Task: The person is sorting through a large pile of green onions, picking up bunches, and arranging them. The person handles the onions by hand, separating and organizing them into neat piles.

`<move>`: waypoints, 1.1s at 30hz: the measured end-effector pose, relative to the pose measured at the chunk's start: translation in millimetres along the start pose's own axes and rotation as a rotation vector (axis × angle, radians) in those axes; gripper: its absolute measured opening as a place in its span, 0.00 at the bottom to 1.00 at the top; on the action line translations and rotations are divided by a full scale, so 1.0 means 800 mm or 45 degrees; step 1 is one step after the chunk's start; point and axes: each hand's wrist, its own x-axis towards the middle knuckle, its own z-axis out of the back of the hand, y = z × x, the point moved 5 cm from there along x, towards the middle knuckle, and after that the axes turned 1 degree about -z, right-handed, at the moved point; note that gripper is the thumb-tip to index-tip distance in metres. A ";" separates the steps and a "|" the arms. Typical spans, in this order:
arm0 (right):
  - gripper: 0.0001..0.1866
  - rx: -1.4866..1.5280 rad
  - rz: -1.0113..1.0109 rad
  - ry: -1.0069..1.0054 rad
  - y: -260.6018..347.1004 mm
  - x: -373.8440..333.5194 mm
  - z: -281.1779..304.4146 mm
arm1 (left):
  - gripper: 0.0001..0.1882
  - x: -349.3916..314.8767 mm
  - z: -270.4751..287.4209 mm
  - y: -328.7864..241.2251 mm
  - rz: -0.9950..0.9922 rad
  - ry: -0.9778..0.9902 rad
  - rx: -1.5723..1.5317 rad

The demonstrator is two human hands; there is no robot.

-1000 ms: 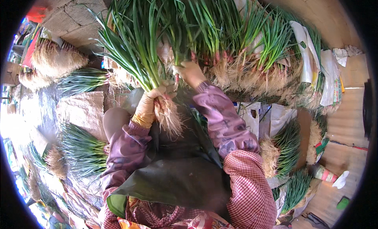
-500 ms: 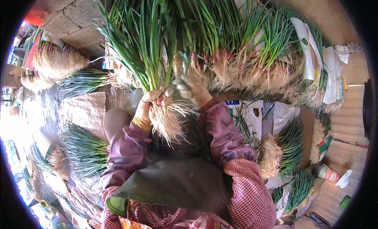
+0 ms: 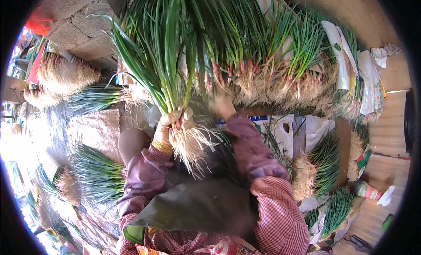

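Note:
My left hand (image 3: 164, 130), in a pale yellowish glove, is closed round a bunch of spring onions (image 3: 169, 86) just above the roots. The green leaves fan upward, and the pale stringy roots (image 3: 188, 145) hang down over my lap. To its right, my right hand (image 3: 222, 106) is smeared by motion near the roots of the long row of spring onions (image 3: 250, 75); its fingers cannot be made out. A dark apron (image 3: 197, 206) covers my lap below the held bunch.
More spring onion bundles lie at the left (image 3: 98, 171) and right (image 3: 322, 165). Rooty bundles (image 3: 66, 75) stand by a concrete block wall (image 3: 81, 22) at the upper left. Paper or plastic sheets (image 3: 340, 53) lean against the row's right end. Brown sacking (image 3: 94, 130) lies left of my knee.
My right hand has moved up and to the right, away from the held bunch. My left hand has sunk slightly, still gripping the spring onions.

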 end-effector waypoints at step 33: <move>0.13 0.487 -0.442 -0.190 0.029 0.053 0.298 | 0.07 0.031 0.022 0.002 0.050 -0.117 0.093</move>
